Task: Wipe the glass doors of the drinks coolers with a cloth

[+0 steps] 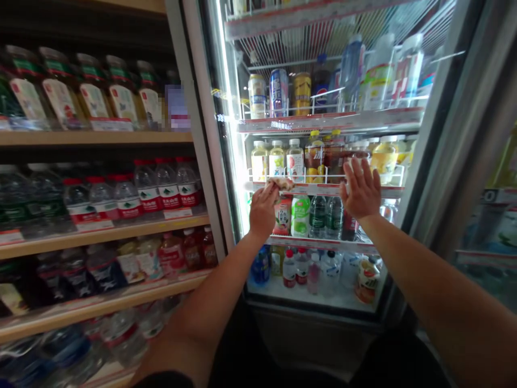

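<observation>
A glass fridge door (319, 296) stands in front of me, with lit shelves of drinks behind it. My left hand (263, 210) is closed on a crumpled, light-coloured patterned cloth (283, 185), held up at the pane. Fingers spread and palm forward, my right hand (361, 188) is raised to the right of it, at or very near the glass; I cannot tell whether it touches. Behind my hands are small white-capped bottles (277, 160), a green-and-white bottle (300, 215) and dark green water bottles (318, 216).
Wooden shelves (100, 237) on the left hold several rows of bottles, some with red caps (168, 186). Cans (278, 92) and taller bottles (351, 70) fill the fridge's upper shelf. A metal door frame (452, 161) runs down the right, beside another glass-fronted section (490, 226).
</observation>
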`<state>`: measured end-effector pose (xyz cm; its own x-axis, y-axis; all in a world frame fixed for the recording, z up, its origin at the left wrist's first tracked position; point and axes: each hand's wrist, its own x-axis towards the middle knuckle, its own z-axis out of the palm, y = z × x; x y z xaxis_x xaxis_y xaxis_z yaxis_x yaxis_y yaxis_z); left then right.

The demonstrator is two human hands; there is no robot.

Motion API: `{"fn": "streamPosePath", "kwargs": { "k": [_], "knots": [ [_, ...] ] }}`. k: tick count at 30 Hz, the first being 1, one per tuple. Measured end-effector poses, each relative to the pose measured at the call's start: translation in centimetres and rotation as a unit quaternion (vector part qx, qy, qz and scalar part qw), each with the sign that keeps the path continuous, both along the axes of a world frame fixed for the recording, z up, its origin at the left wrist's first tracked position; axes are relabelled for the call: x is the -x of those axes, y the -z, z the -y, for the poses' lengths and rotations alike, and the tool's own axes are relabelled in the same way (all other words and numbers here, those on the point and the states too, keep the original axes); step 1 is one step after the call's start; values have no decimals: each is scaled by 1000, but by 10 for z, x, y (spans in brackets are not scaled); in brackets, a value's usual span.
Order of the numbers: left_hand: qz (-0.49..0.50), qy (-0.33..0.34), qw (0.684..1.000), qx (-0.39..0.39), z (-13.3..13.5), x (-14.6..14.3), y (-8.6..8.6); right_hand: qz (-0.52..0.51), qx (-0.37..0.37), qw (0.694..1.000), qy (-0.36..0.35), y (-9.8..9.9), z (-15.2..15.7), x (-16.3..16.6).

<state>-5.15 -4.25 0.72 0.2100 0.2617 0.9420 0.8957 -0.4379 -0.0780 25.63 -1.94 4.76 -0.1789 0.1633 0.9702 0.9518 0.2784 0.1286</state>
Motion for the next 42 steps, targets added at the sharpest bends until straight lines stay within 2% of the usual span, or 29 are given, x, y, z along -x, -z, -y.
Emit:
{"fn": "streamPosePath", "kwargs": {
  "k": [5,9,12,15,17,18,20,23,25,28,31,34,37,41,42],
  "knots": [
    [-44,32,998,13,6,-1,9,10,-13,1000,10,0,-1,-1],
    [8,26,1000,0,1,5,-2,11,-21,1000,6,1,-3,-2],
    [27,30,999,-1,-1,5,1,-4,-12,1000,-15,2,-3,-1],
    [-6,61,998,10,2,1,9,-42,-16,998,-42,1,3,10],
    [-10,73,997,9,3,-5,9,-65,-29,996,-58,-3,12,24],
    [2,79,997,7,2,-9,6,-54,-34,995,-74,-6,17,33],
    [37,105,994,4,-1,-20,-4,32,-31,992,-122,-11,28,55],
    [84,164,983,-6,-8,-34,-15,196,2,963,-183,-13,38,88],
    [104,178,978,-16,-10,-36,-14,250,25,949,-190,-11,36,100],
    [103,134,985,-23,-6,-19,-2,304,31,935,-181,-9,26,97],
    [20,62,998,-24,-1,10,10,350,0,920,-179,-17,19,77],
    [-30,3,999,-33,-3,31,12,318,-39,936,-144,-30,22,63],
    [-28,-42,997,-54,-15,33,11,263,-70,957,-97,-38,25,61],
    [-27,-76,993,-80,-34,27,18,335,-55,935,-106,-48,20,61],
    [-25,-81,993,-81,-37,26,20,330,-47,937,-106,-52,18,61]
  ]
}}
